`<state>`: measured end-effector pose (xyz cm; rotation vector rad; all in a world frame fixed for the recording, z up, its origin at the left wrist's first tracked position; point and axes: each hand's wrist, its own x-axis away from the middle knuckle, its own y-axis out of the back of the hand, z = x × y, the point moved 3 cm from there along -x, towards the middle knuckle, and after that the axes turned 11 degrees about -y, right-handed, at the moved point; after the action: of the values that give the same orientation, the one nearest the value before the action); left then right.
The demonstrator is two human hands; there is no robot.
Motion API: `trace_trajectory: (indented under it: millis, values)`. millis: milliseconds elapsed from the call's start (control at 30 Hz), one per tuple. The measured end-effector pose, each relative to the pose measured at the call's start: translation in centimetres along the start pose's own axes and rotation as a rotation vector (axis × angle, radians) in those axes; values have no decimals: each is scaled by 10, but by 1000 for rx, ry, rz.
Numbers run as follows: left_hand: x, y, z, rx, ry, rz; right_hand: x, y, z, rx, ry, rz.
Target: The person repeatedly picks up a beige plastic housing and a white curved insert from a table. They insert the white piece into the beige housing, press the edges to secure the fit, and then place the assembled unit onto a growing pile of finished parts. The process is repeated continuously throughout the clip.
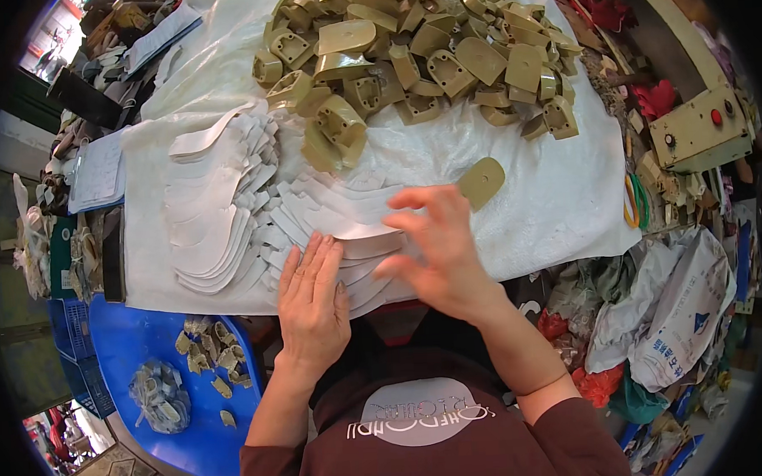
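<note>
My left hand point(312, 305) rests extended, clenching nothing, on thin, white, curved, paper-like strips point(346, 218) at frame centre; right hand point(446, 256) splayed, contact unclear; strips seem light, flexible, best pinched at one end.

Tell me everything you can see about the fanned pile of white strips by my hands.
The fanned pile holds many thin, curved white strips, overlapping and smooth-looking; their material is unclear. It lies on the white sheet near your side, right of another pile of white strips. Your left hand has its fingers on it; your right hand, fingers spread, is at its right end, blurred, so contact there is uncertain.
</note>
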<state>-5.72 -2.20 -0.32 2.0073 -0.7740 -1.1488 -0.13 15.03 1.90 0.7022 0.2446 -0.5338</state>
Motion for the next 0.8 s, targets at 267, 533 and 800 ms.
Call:
trace_trajectory:
  millis: [267, 533, 800]
  values:
    - [3, 4, -3, -52, 3, 71, -1, 2, -15, 0, 63, -187]
    - [-24, -1, -28, 931, 435, -68, 11, 34, 21, 164, 372, 176]
    - [-31, -31, -30, 1633, 672, -371, -3, 68, -60, 596, -35, 38]
